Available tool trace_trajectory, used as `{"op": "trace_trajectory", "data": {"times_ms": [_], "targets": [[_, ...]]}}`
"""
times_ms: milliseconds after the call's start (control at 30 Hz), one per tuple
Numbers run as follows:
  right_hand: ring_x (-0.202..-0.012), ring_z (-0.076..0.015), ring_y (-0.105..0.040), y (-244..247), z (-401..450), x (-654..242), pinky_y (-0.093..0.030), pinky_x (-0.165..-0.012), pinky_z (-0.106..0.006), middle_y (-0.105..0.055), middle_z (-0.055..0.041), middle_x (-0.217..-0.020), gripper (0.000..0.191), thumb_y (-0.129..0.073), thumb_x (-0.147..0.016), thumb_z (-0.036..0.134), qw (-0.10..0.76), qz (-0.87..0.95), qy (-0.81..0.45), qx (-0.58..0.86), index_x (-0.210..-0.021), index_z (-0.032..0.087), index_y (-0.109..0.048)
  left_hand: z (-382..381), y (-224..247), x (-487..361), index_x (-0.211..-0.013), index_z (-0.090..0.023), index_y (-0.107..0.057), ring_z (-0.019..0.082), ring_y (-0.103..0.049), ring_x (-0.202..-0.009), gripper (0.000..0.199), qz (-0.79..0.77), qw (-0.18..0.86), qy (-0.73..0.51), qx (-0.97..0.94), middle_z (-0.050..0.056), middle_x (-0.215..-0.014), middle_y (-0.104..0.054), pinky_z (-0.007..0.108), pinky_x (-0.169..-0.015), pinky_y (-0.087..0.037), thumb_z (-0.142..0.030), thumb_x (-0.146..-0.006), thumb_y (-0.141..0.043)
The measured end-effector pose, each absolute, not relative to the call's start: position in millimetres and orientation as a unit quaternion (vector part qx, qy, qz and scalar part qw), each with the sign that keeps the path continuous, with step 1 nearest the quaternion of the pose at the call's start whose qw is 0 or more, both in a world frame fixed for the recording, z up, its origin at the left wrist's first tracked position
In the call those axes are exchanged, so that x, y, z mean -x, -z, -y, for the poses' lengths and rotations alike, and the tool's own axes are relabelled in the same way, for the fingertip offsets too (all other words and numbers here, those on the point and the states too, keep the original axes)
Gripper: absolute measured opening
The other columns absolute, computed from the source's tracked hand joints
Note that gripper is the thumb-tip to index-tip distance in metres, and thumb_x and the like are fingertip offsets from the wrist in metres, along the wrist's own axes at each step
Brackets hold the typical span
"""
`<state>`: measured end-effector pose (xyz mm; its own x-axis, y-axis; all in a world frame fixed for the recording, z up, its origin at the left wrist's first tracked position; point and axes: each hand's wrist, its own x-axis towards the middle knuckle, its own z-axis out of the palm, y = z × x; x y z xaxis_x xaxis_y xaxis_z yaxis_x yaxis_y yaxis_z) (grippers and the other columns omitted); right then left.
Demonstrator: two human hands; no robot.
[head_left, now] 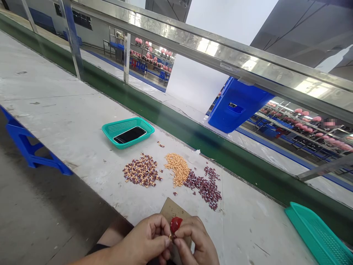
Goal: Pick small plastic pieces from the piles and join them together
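Both my hands work low in the head view, close together over a piece of brown cardboard (173, 212) on the white work table (68, 99). My left hand (145, 239) and my right hand (194, 241) pinch a small glossy red piece (175, 224) between their fingers. A tiny tan bit (172, 238) shows just below it. Beyond my hands lie several loose heaps of small pieces: a mixed purple-and-tan heap (142, 170), a tan heap (178, 169) and a purple heap (205, 187).
A teal mesh basket (127, 123) holding a black phone (130, 134) stands farther along the table. A teal tray (317, 235) sits at the lower right. A green-sided belt (193, 138) and metal rail (220, 51) run along the far edge, with a blue stool (27, 147) at the left.
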<state>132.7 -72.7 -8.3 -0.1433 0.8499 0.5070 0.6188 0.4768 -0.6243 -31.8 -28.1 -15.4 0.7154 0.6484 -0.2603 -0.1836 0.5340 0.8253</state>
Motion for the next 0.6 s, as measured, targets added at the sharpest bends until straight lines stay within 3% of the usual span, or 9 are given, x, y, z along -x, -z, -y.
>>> {"op": "trace_trajectory", "data": {"times_ms": [600], "targets": [[-0.071,-0.015,-0.06,11.0,75.4,-133.0,-0.048,-0.066,-0.025,-0.062,0.0008,-0.073,0.011,-0.06,-0.076,0.013,0.43,0.728,-0.168,0.507,-0.078,0.023,-0.06,29.6,13.0,33.9,-0.071,-0.015,-0.052,0.012,-0.05,-0.059,0.033,-0.254,0.804,-0.296,-0.449,-0.003,-0.061,-0.057,0.027,-0.06,-0.038,-0.044,-0.069,-0.07]]}}
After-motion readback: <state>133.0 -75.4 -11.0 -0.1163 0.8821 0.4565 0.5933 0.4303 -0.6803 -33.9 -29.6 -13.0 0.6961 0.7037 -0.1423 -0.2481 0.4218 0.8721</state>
